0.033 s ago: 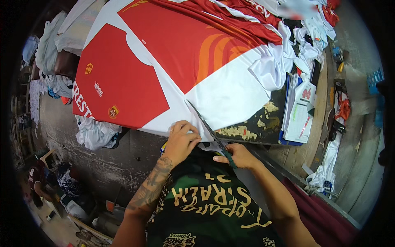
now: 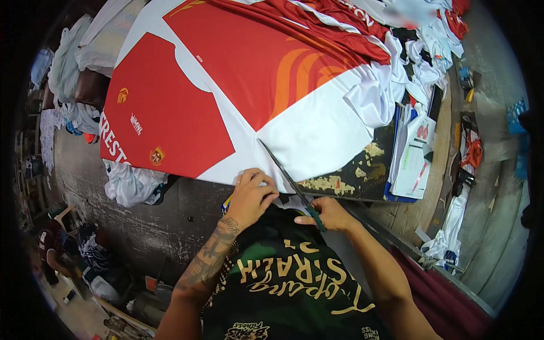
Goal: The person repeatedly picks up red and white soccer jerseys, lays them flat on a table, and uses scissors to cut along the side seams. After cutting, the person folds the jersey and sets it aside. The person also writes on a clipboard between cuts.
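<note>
A large white fabric sheet (image 2: 314, 139) with printed red jersey panels lies over a dark table. One red panel (image 2: 181, 122) carries small crests, and the other (image 2: 232, 62) bears an orange curved emblem. My left hand (image 2: 252, 195) is closed on the near edge of the sheet, fingertips pinching the white cloth. In my right hand (image 2: 331, 214) are long scissors (image 2: 290, 181) with dark green handles. Their blades lie across the white cloth beside my left hand, with the tip just below the lower corner of the emblem panel. How far the blades are parted is unclear.
Bunched red and white cloth (image 2: 362, 34) covers the far right. Papers and folders (image 2: 413, 158) rest at the table's right side. Plastic bags (image 2: 71, 59) sit at the far left, and white cloth (image 2: 133, 181) hangs below the sheet. A person (image 2: 51, 249) is at lower left.
</note>
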{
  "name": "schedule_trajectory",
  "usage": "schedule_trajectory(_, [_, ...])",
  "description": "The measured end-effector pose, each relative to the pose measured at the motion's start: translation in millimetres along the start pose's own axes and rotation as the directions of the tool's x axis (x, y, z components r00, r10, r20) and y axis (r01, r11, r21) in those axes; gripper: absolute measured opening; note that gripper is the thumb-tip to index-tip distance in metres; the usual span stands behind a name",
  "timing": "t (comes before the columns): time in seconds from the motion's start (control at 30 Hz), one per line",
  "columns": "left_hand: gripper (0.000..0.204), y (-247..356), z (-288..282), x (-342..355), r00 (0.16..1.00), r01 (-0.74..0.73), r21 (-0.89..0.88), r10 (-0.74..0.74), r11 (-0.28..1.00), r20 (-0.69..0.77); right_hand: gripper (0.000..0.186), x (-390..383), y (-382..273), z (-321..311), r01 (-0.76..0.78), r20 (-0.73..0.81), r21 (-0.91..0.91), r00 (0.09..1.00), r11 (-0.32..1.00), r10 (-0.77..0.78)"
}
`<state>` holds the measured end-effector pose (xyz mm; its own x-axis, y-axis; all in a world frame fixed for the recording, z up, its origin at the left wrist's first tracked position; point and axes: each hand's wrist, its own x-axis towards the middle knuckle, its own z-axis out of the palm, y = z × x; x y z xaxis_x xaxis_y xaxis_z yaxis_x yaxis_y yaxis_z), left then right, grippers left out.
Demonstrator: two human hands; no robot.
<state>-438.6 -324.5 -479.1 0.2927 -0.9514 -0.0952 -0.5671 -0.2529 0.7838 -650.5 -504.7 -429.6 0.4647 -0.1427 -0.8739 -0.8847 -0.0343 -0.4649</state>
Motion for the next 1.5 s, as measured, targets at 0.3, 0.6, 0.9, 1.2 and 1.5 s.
schedule_trajectory(0.3, [0.016,-14,-23,15,0.987,0.015,-0.177,0.014,0.984,0.157,0.076,48,-69,-23,0.015,0.066,-0.079,0.998,0.997,-0.01])
schedule_trajectory(0.6, [0.023,-43,-34,26,0.957,-0.098,-0.332,0.181,0.938,0.228,0.08,90,-146,-38,-0.004,0.051,-0.094,0.999,0.996,0.009])
schedule_trajectory(0.9, [0.034,-78,-44,60,0.813,0.141,-0.54,0.213,0.83,0.541,0.078,137,-233,-47,-0.012,0.073,-0.039,0.997,0.999,0.015])
schedule_trajectory(1.2, [0.042,-103,-62,102,0.598,0.452,-0.623,0.302,0.638,0.743,0.076,186,-301,-55,0.071,0.01,-0.04,0.997,0.997,-0.071])
schedule_trajectory(1.5, [0.052,-114,-44,118,0.487,0.591,-0.619,0.384,0.517,0.785,0.066,198,-334,-70,0.046,0.051,-0.116,0.998,0.992,-0.04])
